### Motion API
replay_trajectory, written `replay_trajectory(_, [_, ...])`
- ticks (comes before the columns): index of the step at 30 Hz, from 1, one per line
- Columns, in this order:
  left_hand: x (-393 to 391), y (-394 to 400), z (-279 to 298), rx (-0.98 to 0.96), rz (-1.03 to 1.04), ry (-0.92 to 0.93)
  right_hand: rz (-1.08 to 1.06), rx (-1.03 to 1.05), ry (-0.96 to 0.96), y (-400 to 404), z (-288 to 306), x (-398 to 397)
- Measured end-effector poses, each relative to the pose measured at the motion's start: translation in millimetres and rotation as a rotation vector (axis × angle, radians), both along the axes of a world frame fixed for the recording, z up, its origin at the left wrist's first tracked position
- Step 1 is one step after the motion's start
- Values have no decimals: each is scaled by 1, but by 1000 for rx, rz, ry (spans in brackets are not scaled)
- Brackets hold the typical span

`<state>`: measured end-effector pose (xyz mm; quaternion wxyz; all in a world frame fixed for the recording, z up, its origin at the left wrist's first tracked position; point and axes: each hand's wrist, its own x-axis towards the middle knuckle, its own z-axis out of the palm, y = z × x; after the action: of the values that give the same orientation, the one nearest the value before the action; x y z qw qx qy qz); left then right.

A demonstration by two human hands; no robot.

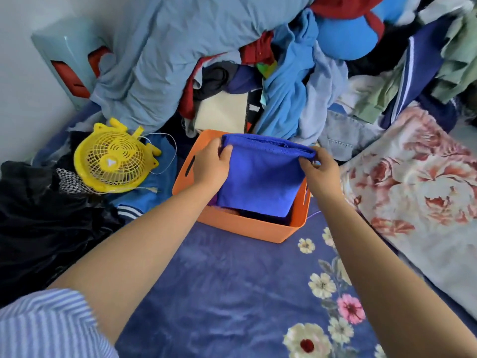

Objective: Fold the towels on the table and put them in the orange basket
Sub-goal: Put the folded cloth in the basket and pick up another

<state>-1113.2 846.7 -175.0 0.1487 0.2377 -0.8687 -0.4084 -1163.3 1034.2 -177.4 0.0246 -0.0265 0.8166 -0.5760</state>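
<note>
Blue towel (258, 177), folded, looks soft, light and floppy; left hand (211, 164) and right hand (318, 171) pinch its top corners over the orange basket (240, 226).

It's a bed with a dark blue flowered blanket (227, 285). Sitting on it: orange basket (240, 226) mid-frame, yellow fan (111, 161) lying flat at left, black clothes (38, 215) lower left, floral pillow (418, 182) right, big clothes heap (232, 60) up top.
</note>
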Motion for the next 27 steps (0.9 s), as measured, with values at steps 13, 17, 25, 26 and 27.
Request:
replay_trajectory(13, [-139, 2, -163, -36, -102, -456, 47, 702, -191, -25, -142, -122])
replay_trajectory(17, [-156, 15, -207, -13, -97, -513, -68, 738, -203, -29, -187, -132])
replay_trajectory(25, [-173, 18, -258, 19, -68, -452, -197, 1072, -171, -42, -242, -144])
replay_trajectory(26, [-172, 18, -261, 47, -72, -434, -153, 1118, -181, -43, -247, -143])
replay_trajectory(27, [-171, 17, -264, 71, -80, -417, -122, 1135, -208, -43, -251, -142])
